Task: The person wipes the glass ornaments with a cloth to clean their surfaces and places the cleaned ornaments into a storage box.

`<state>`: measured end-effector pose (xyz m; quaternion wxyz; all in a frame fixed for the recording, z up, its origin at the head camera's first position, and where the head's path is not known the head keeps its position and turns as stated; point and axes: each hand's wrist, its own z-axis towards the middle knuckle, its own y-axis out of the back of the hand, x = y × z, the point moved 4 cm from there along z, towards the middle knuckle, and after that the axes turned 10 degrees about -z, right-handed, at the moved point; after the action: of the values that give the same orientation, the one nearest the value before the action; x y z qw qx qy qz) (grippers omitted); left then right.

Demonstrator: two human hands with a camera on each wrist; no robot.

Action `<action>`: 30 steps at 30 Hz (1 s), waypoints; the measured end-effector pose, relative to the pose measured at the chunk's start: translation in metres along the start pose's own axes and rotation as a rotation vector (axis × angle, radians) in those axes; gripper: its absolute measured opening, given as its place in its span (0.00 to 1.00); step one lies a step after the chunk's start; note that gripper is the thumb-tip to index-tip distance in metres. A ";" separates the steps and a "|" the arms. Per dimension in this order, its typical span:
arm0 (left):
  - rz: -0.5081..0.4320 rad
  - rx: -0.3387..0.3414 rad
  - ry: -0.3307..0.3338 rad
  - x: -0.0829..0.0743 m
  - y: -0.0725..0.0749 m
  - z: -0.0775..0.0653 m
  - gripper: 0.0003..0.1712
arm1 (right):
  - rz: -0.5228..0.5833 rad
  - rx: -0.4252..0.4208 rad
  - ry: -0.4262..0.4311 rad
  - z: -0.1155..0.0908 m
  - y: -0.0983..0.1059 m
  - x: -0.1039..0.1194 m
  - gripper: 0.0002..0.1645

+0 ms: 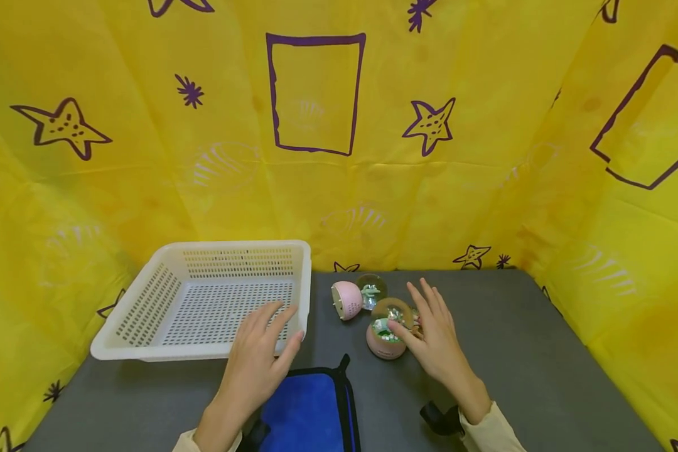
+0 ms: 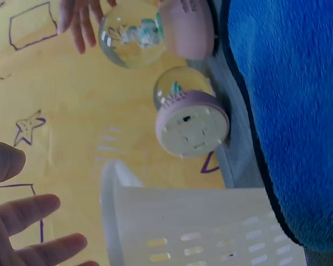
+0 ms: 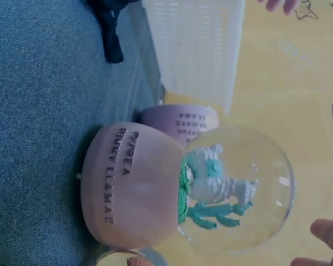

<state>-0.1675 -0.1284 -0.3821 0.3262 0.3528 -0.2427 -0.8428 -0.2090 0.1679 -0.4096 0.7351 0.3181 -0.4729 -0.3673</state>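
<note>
A snow globe (image 3: 139, 188) with a pink base stands upright on the table, a white llama and green cactus inside its clear ball. Behind it a second snow globe (image 1: 348, 300) lies on its side, its pale underside (image 2: 193, 132) facing the left wrist camera. Part of a third globe (image 3: 127, 259) shows at the bottom of the right wrist view. My right hand (image 1: 437, 342) hovers at the right of the globes, fingers spread, holding nothing. Over the near right corner of the white basket (image 1: 307, 270) is my left hand (image 1: 260, 355), fingers extended; contact with the rim cannot be told.
A blue plush piece with black edging (image 1: 307, 408) lies at the table's front, partly under the left forearm in view. Yellow patterned cloth (image 1: 316, 207) walls the back and sides of the grey table (image 1: 520, 351). Black straps (image 1: 442, 419) sit at the wrists.
</note>
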 end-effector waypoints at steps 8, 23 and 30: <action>-0.045 0.004 -0.083 -0.023 0.004 -0.012 0.24 | 0.080 -0.012 -0.008 -0.008 -0.008 -0.002 0.51; -0.152 0.385 -0.037 -0.034 -0.006 -0.025 0.21 | 0.087 -0.086 0.052 -0.013 -0.027 -0.003 0.50; -0.178 0.573 -0.010 -0.029 -0.014 -0.029 0.22 | 0.194 -0.097 0.022 -0.013 -0.032 -0.006 0.50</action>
<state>-0.1352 -0.1035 -0.3970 0.1370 0.4463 -0.4403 -0.7669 -0.2068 0.1578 -0.4435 0.7869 0.2390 -0.4750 -0.3131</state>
